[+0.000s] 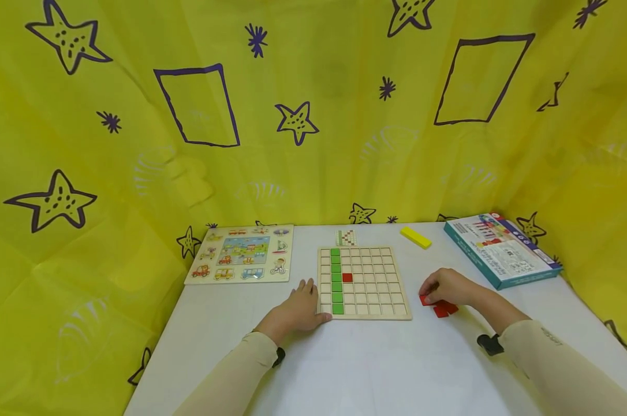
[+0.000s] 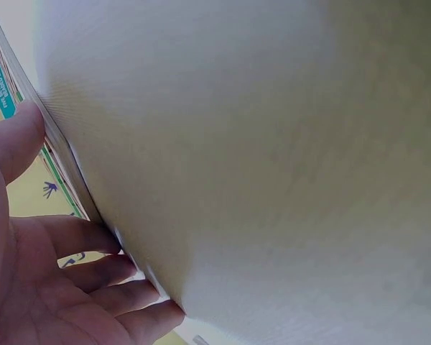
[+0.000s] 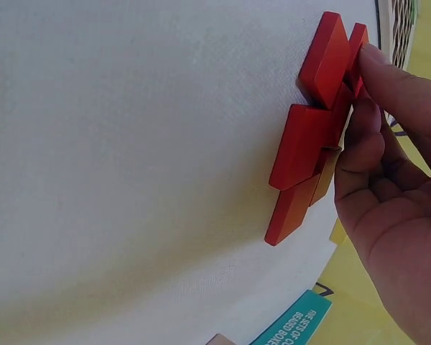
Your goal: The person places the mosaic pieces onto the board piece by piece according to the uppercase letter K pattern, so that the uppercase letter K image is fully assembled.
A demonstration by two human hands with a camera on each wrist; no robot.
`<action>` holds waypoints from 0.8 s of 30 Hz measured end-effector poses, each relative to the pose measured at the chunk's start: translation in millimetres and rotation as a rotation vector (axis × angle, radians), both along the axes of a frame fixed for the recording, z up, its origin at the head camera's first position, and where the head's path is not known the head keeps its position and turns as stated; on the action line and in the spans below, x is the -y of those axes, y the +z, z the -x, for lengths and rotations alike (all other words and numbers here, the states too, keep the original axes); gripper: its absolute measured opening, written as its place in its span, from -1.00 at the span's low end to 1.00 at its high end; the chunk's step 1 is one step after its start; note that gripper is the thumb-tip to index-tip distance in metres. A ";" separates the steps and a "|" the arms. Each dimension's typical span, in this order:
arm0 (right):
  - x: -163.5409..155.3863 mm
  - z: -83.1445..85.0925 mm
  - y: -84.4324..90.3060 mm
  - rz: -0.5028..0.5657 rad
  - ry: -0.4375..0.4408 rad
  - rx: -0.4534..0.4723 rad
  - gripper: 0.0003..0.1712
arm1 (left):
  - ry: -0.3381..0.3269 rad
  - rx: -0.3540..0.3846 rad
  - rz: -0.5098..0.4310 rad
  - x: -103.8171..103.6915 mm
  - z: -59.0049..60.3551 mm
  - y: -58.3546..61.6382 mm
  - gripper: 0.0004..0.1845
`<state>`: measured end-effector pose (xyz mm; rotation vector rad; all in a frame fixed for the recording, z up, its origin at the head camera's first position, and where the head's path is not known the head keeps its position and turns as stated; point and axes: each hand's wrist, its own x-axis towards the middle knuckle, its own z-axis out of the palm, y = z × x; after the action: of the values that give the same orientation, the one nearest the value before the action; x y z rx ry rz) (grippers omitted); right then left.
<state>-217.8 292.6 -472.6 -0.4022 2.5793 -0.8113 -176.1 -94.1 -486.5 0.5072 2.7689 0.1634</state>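
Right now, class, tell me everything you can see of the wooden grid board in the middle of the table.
The wooden grid board is a pale square tray cut into rows of small square cells. It lies flat on the white table. Green tiles fill one column near its left edge; a single red tile sits beside them. The left hand rests against its left edge.

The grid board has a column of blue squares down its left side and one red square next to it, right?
Not quite. The column on the grid board is green, not blue, as the head view shows. The rest holds: it runs down the left side, and one red square sits beside it.
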 end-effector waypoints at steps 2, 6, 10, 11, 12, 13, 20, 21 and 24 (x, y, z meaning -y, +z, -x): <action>0.5 -1.0 0.7 -0.003 0.014 -0.015 -0.87 | 0.001 0.002 -0.003 0.0 0.0 0.4 0.00; 2.5 -2.6 1.4 -0.007 0.018 -0.032 -0.89 | 0.003 0.007 -0.008 0.1 -0.2 0.4 0.01; 4.3 -3.8 1.3 -0.014 0.033 -0.053 -0.89 | 0.002 0.005 -0.004 0.1 -0.5 0.2 0.01; 4.6 -4.1 1.2 -0.013 0.040 -0.059 -0.88 | 0.001 0.004 -0.001 0.1 -0.6 0.0 0.01; 4.9 -4.2 1.0 -0.009 0.045 -0.064 -0.88 | 0.001 0.003 0.001 0.0 -0.8 0.1 0.00; 5.1 -4.2 0.7 -0.003 0.047 -0.065 -0.88 | 0.000 0.003 0.003 0.0 -1.1 0.4 0.00; 7.4 1.6 5.3 0.028 0.025 -0.036 -0.88 | -0.003 0.002 -0.002 -0.3 -1.5 2.0 0.00; 8.1 3.8 7.6 0.034 0.020 -0.034 -0.88 | -0.003 0.002 -0.001 -0.3 -1.4 2.0 0.00; 12.2 12.4 13.7 0.059 0.001 -0.034 -0.87 | -0.001 -0.001 0.005 -0.5 -1.1 1.6 0.00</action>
<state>-230.2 280.3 -458.9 -0.4380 2.5914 -0.8892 -175.0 -93.6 -484.8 0.5080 2.7691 0.1558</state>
